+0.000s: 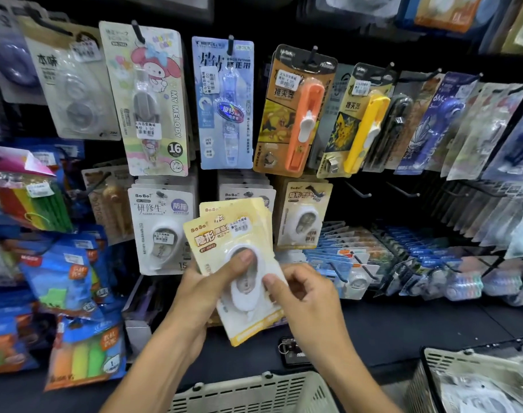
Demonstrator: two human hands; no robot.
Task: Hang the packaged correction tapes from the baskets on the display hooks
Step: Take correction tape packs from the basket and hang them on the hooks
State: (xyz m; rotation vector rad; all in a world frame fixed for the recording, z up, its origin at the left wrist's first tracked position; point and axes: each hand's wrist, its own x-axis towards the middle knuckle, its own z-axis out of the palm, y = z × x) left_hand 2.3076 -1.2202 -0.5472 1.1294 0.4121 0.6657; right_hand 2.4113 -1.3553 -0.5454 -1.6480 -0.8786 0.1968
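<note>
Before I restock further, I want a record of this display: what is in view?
yellow correction tape packs: a fanned stack, yellow with white dispensers, held mid-frame.
My Melody pack: one, pastel, upper hook.
blue tape pack: one, right of it.
orange clip pusher pack: one, upper row.
yellow clip pusher pack: one, beside it.
baskets: two, pale, bottom edge.
left hand: grips the stack.
right hand: fingers pinch the front pack.

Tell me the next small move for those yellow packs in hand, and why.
Probably lift the front pack off the fanned stack of yellow packs with the right hand, which already pinches it while the left hand grips the rest, then carry it to the hook bearing the matching yellow pack.
</note>
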